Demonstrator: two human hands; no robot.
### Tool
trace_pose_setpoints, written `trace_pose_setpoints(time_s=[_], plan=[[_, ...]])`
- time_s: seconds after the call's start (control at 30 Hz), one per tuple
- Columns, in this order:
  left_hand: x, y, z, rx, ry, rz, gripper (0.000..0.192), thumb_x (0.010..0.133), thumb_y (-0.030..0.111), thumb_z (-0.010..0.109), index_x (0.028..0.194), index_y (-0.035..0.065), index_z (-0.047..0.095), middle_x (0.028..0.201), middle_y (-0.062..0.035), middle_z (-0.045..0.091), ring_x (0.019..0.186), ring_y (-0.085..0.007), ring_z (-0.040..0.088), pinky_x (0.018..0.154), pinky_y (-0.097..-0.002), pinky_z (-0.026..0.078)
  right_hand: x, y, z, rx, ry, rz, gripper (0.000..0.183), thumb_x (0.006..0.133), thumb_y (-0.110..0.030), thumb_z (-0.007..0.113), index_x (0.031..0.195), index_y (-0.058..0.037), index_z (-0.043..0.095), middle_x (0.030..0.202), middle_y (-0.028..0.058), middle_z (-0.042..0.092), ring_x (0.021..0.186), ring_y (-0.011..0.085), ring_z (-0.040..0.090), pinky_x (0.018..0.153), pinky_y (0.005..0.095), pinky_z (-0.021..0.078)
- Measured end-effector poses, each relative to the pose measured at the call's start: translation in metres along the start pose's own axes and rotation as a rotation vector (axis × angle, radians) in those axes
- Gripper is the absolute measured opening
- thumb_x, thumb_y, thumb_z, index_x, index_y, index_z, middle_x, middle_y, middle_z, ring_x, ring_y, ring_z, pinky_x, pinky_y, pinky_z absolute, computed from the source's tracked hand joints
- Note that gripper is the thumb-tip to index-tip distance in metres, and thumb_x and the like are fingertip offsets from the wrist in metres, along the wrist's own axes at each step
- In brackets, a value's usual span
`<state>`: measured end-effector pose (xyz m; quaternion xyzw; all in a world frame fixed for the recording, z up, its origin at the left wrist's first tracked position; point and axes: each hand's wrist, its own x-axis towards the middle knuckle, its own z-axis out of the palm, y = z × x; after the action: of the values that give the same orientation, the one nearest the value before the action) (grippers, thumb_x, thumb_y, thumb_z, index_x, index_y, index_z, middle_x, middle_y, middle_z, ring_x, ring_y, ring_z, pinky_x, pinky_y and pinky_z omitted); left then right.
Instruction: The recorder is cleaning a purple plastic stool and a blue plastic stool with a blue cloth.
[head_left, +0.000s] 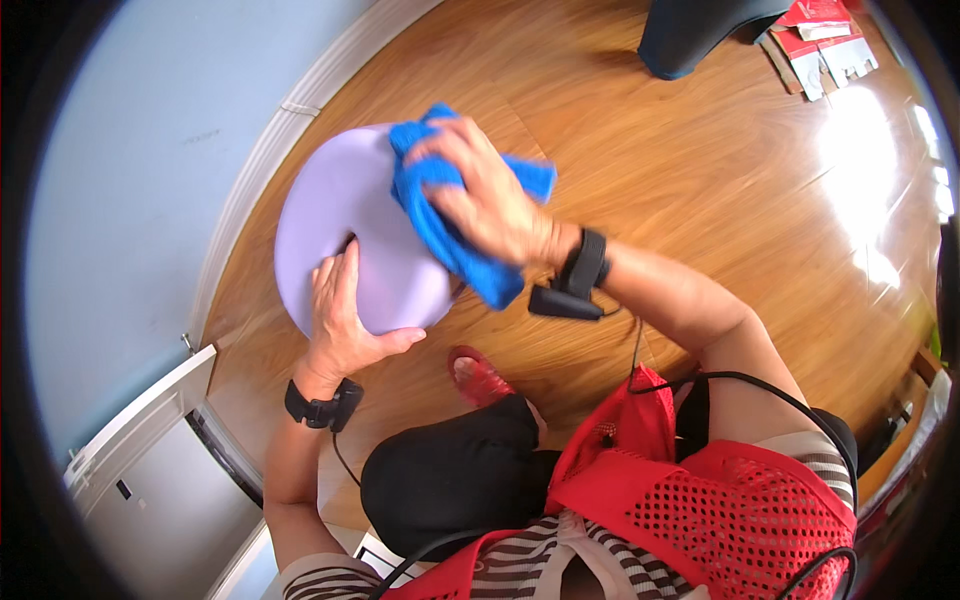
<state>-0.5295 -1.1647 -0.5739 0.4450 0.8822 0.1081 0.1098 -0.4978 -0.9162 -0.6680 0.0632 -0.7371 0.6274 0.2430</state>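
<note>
A round lilac stool (337, 187), apparently plastic, is before me, with a small dark hole in the middle of its smooth top. My left hand (341, 315) grips the near side, its fingertips at the hole and its thumb along the rim. Bunched under my right hand (487, 195) is a blue cloth (431, 214), pressed against the right edge of the seat. Loose ends of the cloth hang past the rim. My right hand is slightly blurred. Whatever is beneath the seat is mostly hidden.
A pale blue wall (135, 172) with a white baseboard (259, 157) runs along the left. An open white door (161, 480) stands lower left. A dark furniture piece (682, 37) and flattened red cardboard (817, 45) are on the wood floor (675, 172). A black cable (750, 379) trails by my right arm.
</note>
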Motion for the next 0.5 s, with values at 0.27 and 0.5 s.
trace_pose_setpoints(time_s=[0.27,0.5], plan=[[0.01,0.002,0.0,-0.004,0.028,0.036,0.12,0.049,0.044,0.092,0.142,-0.0105,0.039,0.121,-0.0243,0.058,0.109,-0.0415,0.054,0.097,-0.0505,0.042,0.086,0.094,-0.001,0.234,-0.442,0.362,0.051,0.101,-0.043,0.046,0.133,-0.0043,0.057,0.137,0.0198,0.054,0.132,0.0339,0.047,0.114,0.0393,0.0356],[-0.002,-0.003,0.005,0.017,0.063,-0.005,0.118,0.051,0.046,0.091,0.142,-0.0105,0.04,0.123,-0.0242,0.057,0.109,-0.041,0.054,0.098,-0.0508,0.042,0.012,0.007,0.0,-0.011,0.034,0.105,0.034,0.092,-0.028,0.061,0.119,-0.0078,0.06,0.125,0.0233,0.053,0.114,0.0414,0.049,0.102,0.0485,0.0403]])
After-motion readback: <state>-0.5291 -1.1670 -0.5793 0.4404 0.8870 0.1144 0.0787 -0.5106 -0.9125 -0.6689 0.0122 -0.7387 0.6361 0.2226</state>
